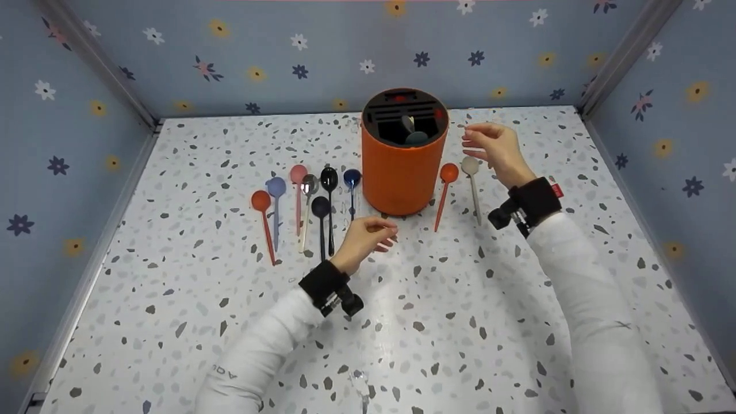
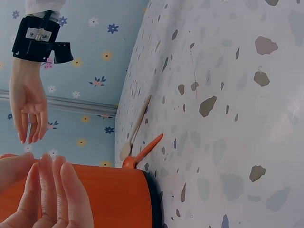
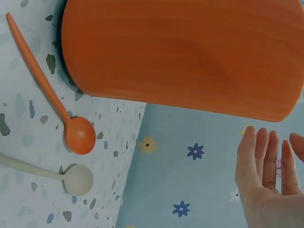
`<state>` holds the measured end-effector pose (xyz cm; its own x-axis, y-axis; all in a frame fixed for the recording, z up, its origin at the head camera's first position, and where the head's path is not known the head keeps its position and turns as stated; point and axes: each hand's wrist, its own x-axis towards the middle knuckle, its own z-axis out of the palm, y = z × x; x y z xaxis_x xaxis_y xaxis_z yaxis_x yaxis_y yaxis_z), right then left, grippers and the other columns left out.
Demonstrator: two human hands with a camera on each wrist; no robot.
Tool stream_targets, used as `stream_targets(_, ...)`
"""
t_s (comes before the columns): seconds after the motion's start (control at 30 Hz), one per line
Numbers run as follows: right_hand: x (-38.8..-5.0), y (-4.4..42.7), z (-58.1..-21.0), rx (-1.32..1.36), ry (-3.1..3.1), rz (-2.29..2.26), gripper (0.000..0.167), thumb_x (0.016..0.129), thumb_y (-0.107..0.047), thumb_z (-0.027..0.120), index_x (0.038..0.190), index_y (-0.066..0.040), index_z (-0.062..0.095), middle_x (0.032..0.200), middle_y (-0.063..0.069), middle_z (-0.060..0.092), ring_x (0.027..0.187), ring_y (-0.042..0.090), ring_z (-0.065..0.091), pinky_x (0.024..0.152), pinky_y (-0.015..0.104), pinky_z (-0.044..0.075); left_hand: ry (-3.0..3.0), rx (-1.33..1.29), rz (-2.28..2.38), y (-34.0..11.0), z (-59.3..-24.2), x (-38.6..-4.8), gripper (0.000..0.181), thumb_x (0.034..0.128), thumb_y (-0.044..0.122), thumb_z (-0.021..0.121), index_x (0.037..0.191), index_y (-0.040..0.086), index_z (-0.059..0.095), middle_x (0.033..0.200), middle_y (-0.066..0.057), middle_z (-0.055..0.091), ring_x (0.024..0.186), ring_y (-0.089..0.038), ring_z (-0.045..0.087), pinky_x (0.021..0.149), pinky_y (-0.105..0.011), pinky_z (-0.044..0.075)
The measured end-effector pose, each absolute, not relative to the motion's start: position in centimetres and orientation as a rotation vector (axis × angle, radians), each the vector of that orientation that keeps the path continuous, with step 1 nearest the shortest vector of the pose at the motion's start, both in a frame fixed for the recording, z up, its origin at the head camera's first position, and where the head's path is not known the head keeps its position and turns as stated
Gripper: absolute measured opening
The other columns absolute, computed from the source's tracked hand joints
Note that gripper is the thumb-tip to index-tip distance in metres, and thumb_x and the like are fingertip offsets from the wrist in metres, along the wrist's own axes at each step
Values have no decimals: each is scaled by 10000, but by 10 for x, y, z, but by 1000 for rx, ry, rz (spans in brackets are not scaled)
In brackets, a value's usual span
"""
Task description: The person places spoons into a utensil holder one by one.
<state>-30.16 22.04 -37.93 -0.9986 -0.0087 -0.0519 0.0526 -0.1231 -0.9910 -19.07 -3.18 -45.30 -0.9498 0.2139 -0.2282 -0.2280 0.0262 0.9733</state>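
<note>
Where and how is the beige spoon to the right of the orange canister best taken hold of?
Probably pinch the beige spoon mid-handle, coming from above and the right. Its handle is slim and points toward the person, while the wider bowl points away. An orange spoon lies on its left, making that side tighter.

From above, the head camera faces far across the table (image 1: 172,310); closer, sideways wrist views share the container (image 1: 399,178).
</note>
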Motion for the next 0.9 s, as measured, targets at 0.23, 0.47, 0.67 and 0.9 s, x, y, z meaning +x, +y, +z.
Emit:
stream_targets(0.23, -299, 234, -401, 49, 2120, -2211, 266, 859, -69, 558, 1082, 74, 529, 898, 95, 585, 832, 217, 598, 797, 303, 510, 1988, -24, 2005, -34, -456, -190, 198, 823, 53, 598, 978, -70, 607, 896, -220, 631, 700, -236, 602, 673, -340, 540)
stream_targets(0.47, -302, 246, -424, 146, 2193, -2119, 300, 857, -66, 554, 1107, 94, 509, 882, 84, 605, 794, 184, 606, 760, 284, 521, 1984, -32, 1997, -34, -461, -189, 233, 823, 49, 596, 1004, -99, 586, 860, -171, 646, 700, -238, 608, 691, -361, 539)
stream_targets(0.67, -303, 254, -437, 231, 2311, -1956, 273, 856, -72, 552, 1088, 70, 524, 836, 46, 599, 716, 107, 604, 732, 264, 529, 1989, -43, 1994, -34, -465, -189, 214, 821, 39, 592, 988, -94, 592, 822, -134, 654, 682, -231, 606, 726, -416, 526)
stream_targets(0.9, -298, 255, -445, 231, 2438, -1775, 318, 861, -5, 485, 1126, 169, 469, 768, 18, 589, 593, 27, 558, 604, 197, 526, 1976, -52, 1974, -35, -467, -189, 232, 826, 60, 596, 1011, -81, 592, 914, -211, 634, 758, -315, 602, 740, -431, 519)
